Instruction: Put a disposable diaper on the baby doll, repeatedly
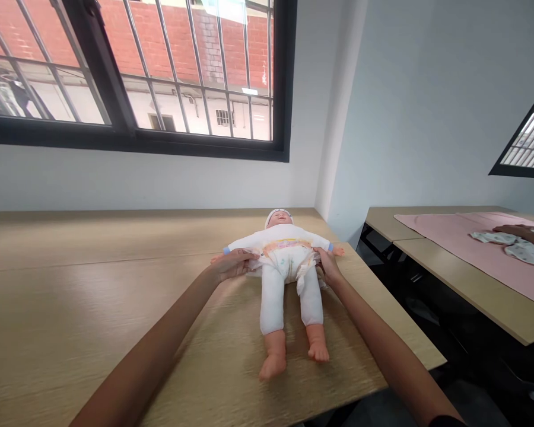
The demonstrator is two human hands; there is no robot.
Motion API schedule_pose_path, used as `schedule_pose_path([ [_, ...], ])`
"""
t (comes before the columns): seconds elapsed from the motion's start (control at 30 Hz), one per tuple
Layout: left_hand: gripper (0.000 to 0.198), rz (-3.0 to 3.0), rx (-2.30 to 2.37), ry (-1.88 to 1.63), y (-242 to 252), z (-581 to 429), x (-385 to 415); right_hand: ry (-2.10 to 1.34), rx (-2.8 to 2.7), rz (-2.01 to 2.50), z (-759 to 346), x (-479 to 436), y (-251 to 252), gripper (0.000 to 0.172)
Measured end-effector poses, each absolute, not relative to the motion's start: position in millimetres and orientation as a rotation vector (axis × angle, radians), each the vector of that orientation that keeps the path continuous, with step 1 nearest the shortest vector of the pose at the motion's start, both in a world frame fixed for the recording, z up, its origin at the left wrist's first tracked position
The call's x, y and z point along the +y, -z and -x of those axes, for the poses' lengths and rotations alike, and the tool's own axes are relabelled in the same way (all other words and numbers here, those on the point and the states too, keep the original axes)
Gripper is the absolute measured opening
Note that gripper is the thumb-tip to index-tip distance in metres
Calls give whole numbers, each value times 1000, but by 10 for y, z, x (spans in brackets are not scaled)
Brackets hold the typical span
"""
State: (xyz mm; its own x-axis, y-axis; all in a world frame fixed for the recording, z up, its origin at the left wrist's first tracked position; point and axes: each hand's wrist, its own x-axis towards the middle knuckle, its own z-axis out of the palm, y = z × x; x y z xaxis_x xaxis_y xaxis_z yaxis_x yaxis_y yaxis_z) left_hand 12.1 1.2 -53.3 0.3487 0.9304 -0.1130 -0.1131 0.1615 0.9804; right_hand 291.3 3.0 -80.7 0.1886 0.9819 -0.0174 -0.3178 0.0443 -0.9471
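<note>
Two hands work at the doll's waist, one on each side. The doll (272, 302) lies on its back on the wooden worktop (93, 308), head toward the window wall, bare feet toward the camera, arms spread. It wears a white suit and a white cap. A diaper (288, 256) with a coloured band along its top edge sits over the hips.

Left hand (234, 264): fingers bent and closed over the diaper's side flap at the doll's hip.

Right hand (327, 265): pressed against the opposite side of the diaper, fingers stretched along the hip. Cannot tell from this angle whether it pinches the flap or only rests on it.

Both forearms are bare and reach in from the near edge.

Doll position: near the worktop's right end, close to the room corner.

A second worktop (471, 281) to the right, across a gap, carries a pink cloth (463, 234). Another person's hand (514, 230) rests there at a small patterned garment (523, 249). A barred window (160, 89) is above, with a brick wall outside.
</note>
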Motion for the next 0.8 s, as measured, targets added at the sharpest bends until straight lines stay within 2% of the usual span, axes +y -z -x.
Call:
schedule_pose_path([
  [0.2,26,-1150,961,-889,470,-115,-19,-1177,-814,1098,-2969,39,758,11],
  [0.8,25,-1150,1057,-900,321,-95,-118,-1187,-736,1040,-3163,75,681,11],
])
